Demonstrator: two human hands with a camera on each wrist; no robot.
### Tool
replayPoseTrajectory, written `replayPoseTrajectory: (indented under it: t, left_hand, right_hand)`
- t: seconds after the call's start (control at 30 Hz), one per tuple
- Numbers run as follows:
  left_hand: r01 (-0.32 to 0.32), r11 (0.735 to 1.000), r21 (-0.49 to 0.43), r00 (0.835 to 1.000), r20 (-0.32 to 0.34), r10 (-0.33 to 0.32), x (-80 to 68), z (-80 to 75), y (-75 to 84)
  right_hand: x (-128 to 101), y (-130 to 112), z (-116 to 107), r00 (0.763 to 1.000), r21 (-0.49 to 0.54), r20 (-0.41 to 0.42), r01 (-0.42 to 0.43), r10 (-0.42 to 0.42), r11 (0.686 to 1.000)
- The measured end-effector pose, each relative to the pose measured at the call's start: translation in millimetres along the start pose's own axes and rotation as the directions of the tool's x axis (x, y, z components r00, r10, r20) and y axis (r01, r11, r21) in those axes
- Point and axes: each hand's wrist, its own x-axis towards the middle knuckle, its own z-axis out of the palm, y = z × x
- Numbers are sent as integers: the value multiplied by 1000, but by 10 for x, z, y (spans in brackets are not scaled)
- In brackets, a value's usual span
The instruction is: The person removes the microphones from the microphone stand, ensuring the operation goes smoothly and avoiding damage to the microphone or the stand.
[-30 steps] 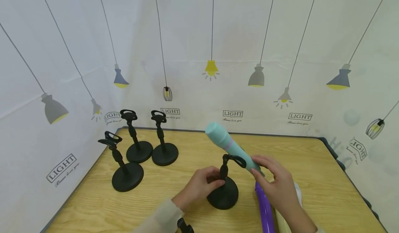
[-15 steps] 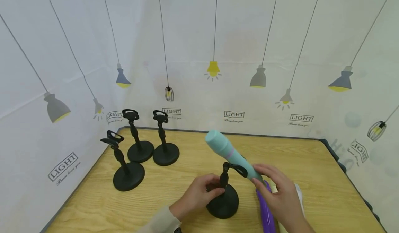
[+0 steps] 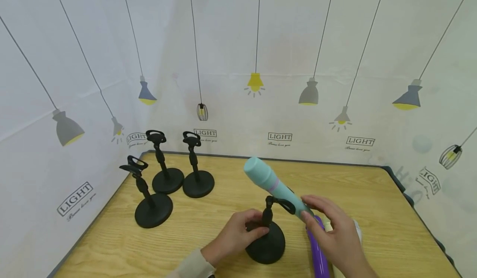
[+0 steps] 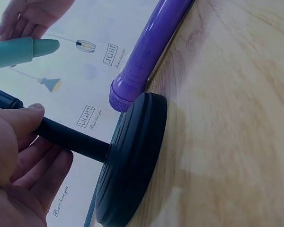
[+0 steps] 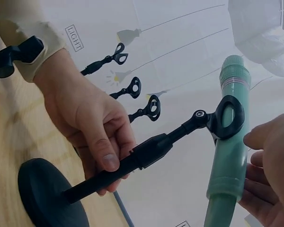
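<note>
The left hand (image 3: 234,234) grasps the post of the black stand (image 3: 265,240) near the table's (image 3: 112,245) six o'clock edge. The right hand (image 3: 337,232), at the stand's three o'clock, grips the teal microphone (image 3: 273,185) seated in its clip, head tilted toward eleven o'clock.

3 spare stands (image 3: 164,180), purple mic (image 3: 317,249), table (image 3: 372,212).

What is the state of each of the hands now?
Left hand: grips the black stand by its post.
Right hand: holds the teal microphone.
</note>
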Motion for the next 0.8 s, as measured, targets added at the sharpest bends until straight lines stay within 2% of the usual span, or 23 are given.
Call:
replayPoseTrajectory:
  t: [0.27,0.53,0.8]
  left_hand:
    - [-25,1000,7,1000,-16,26,7,27,-5]
    - [-34,999,-16,999,-27,33,1,42,-22]
    - [-52,998,-23,998,-42,51,-1,60,-30]
  right_hand:
    - [170,-80,23,998,77,28,45,-47,996]
    - [409,-272,71,990,54,60,125,-128,991]
    - [573,-429,136,982,16,127,135,-136,991]
